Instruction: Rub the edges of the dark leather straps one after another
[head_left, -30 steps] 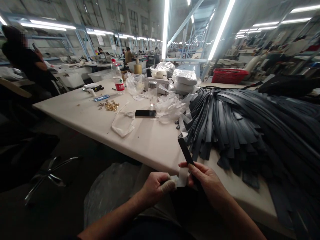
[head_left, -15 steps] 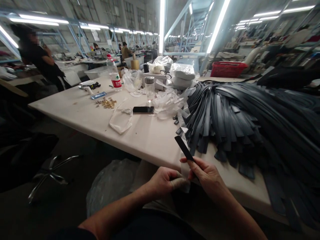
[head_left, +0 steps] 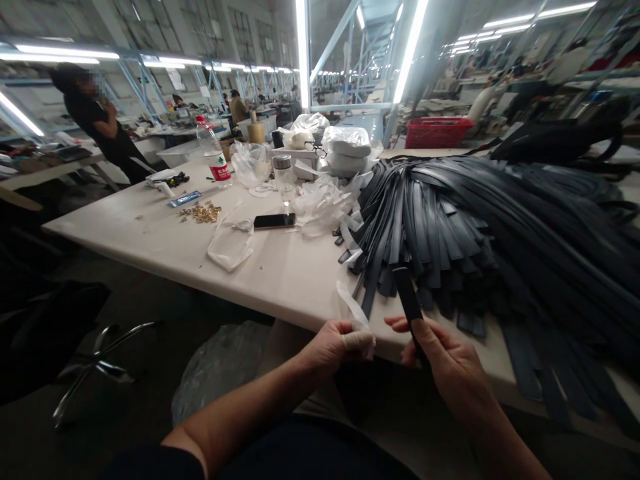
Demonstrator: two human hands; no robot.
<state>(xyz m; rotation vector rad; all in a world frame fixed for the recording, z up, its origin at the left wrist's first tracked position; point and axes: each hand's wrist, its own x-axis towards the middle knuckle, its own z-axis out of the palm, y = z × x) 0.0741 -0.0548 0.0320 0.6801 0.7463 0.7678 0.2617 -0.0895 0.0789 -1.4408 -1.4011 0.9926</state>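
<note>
In my right hand (head_left: pixel 447 357) is a flat black strap (head_left: pixel 409 297), pinched under the thumb with its squared end pointing up and away. The strap's lower part is hidden behind the hand. My left hand (head_left: pixel 335 347) is closed on a thin whitish translucent strip (head_left: pixel 354 305), which curls up from the fingers over the table's front edge. A pale wrap covers one of the left fingers. Just beyond my right hand, a large heap of black straps (head_left: pixel 450 227) spreads over the table, some hanging off its edge.
On the table (head_left: pixel 150 233) lie a phone (head_left: pixel 275 221), small gold metal pieces (head_left: pixel 206 213), crumpled plastic (head_left: pixel 320 207), a glass jar (head_left: pixel 283 175) and a drink bottle (head_left: pixel 215 153). A red basket (head_left: pixel 437 133) is behind. A person (head_left: pixel 100 123) stands at far left.
My right hand has moved right with the strap, apart from my left hand. The whitish strip now shows stretching up from my left hand. The view has shifted slightly right.
</note>
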